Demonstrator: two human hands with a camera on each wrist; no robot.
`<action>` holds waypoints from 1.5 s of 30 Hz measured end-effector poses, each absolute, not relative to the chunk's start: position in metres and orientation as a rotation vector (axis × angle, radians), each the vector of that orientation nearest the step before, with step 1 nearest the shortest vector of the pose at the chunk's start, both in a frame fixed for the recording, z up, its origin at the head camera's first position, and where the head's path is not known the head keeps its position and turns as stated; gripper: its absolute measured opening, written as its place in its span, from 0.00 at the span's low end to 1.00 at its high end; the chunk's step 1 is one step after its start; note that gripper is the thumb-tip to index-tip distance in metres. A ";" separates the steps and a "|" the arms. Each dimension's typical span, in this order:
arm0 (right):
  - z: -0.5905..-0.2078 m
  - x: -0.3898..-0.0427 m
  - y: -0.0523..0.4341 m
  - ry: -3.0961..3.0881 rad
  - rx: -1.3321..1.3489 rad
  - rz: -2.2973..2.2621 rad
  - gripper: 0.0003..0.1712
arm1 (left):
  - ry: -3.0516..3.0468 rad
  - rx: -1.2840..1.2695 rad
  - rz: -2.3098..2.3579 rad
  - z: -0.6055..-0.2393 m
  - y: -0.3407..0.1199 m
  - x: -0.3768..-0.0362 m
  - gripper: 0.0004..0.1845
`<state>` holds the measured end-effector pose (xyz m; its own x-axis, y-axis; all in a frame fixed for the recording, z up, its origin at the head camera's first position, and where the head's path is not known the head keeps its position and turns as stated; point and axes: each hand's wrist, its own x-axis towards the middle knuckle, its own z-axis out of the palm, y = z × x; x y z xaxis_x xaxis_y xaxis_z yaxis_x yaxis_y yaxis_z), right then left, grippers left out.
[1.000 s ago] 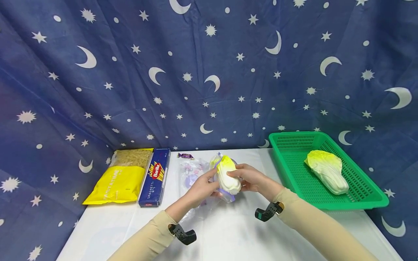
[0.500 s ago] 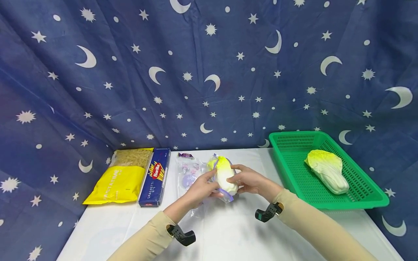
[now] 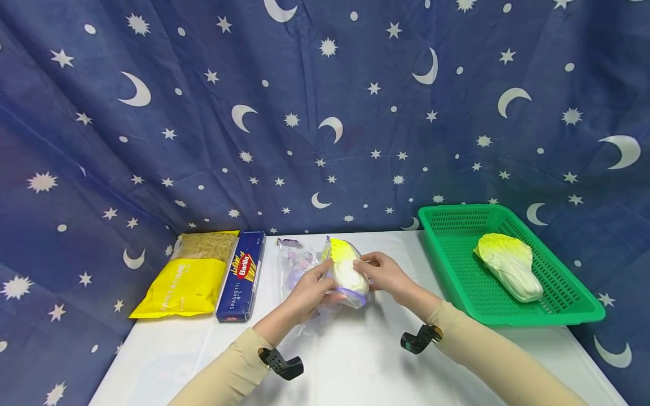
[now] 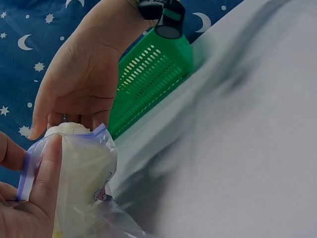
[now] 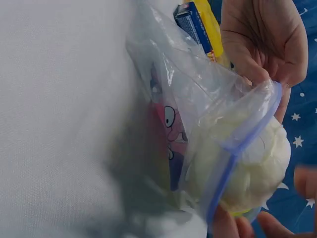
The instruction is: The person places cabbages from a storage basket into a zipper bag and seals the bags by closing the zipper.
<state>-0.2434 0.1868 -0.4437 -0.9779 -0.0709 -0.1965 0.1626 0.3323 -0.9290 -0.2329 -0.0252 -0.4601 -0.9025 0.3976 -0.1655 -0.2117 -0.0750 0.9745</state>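
Now the left hand [image 3: 308, 289] pinches the plastic bag [image 3: 304, 270] at its purple rim, fingers curled. Opposite, the right hand [image 3: 387, 275] grips the cabbage [image 3: 345, 269], half inside the bag, above the tabletop [image 3: 355, 361].

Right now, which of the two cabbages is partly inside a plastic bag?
The cabbage between the hands, half inside the clear zip bag; the other cabbage lies bare in the green basket.

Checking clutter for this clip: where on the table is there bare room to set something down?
Bare white table lies near the front edge, between the two sleeves. The green basket has free floor left of its cabbage. Crowded: the back left, with pasta bag, spaghetti box and both hands.
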 end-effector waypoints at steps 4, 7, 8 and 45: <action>-0.446 -0.242 0.193 2.487 0.091 -1.747 0.21 | 1.764 0.220 2.058 -0.460 -0.027 -0.232 0.42; -0.455 -0.241 0.197 2.461 0.138 -1.744 0.16 | 1.747 0.212 2.071 -0.460 -0.029 -0.230 0.42; -0.458 -0.240 0.199 2.436 0.156 -1.746 0.14 | 1.744 0.211 2.075 -0.461 -0.030 -0.230 0.42; -0.432 -0.233 0.199 2.780 -0.104 -1.475 0.29 | 1.997 0.290 1.872 -0.435 -0.046 -0.232 0.35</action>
<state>-0.2325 0.1991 -0.4323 -0.9978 -0.0547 0.0372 -0.0615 0.5589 -0.8270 -0.2317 -0.0456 -0.4354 -0.9040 0.4051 -0.1368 -0.1103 0.0881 0.9900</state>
